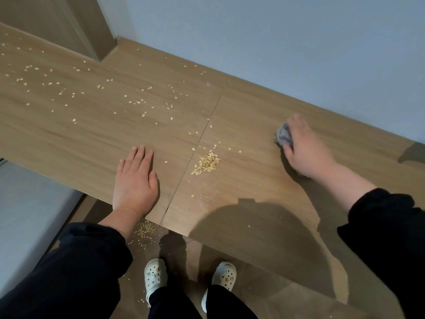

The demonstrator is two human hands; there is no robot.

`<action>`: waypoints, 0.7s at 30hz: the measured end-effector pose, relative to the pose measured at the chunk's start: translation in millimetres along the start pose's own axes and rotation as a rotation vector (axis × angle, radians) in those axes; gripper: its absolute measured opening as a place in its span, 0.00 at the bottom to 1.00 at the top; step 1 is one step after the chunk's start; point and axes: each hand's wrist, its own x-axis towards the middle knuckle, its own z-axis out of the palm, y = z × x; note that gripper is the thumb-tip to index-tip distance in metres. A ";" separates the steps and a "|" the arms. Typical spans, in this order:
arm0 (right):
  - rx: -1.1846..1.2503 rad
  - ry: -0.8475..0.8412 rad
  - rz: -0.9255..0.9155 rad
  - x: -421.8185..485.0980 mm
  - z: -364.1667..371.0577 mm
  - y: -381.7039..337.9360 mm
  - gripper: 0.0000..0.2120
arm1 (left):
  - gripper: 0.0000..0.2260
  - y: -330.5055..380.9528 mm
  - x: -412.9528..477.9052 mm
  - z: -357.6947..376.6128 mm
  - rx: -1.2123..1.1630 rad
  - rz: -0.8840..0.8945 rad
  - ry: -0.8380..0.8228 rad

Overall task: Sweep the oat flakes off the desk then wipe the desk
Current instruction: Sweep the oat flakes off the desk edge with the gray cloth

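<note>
A wooden desk (253, 111) runs along the wall, with a seam down its middle. Oat flakes lie scattered over its left half (128, 102), and a small pile of flakes (207, 163) sits just right of the seam near the front edge. My left hand (135, 178) rests flat on the desk, fingers straight, left of the pile. My right hand (305, 148) grips a bunched grey cloth (283, 135) against the desk's right half, well right of the pile.
Some flakes lie on the wooden floor (147, 229) under the front edge, near my white clogs (155, 275). A pale wall (276, 42) backs the desk. A grey surface (27, 215) lies at lower left. A dark object (414, 153) sits at the far right edge.
</note>
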 end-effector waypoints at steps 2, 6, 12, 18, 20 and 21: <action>-0.197 -0.141 -0.115 10.8 9.5 19.4 0.31 | 0.24 0.2 0.3 0.5 -0.001 -0.005 -0.003; -0.051 -0.024 -0.098 24.5 21.6 22.0 0.27 | 0.27 -1.0 0.4 1.3 -0.012 0.001 0.012; 0.017 0.078 -0.035 16.8 41.1 -49.9 0.27 | 0.28 -0.8 0.9 2.3 0.003 -0.003 0.011; 0.051 0.011 -0.339 9.0 47.6 -76.1 0.26 | 0.28 -0.7 0.9 0.7 0.014 0.000 0.006; 0.087 0.002 -0.283 9.5 42.1 -44.0 0.26 | 0.27 -1.4 0.8 1.1 0.014 0.000 0.002; 0.114 -0.003 -0.214 7.3 38.6 -25.1 0.26 | 0.25 -1.8 0.8 1.6 0.018 -0.001 -0.002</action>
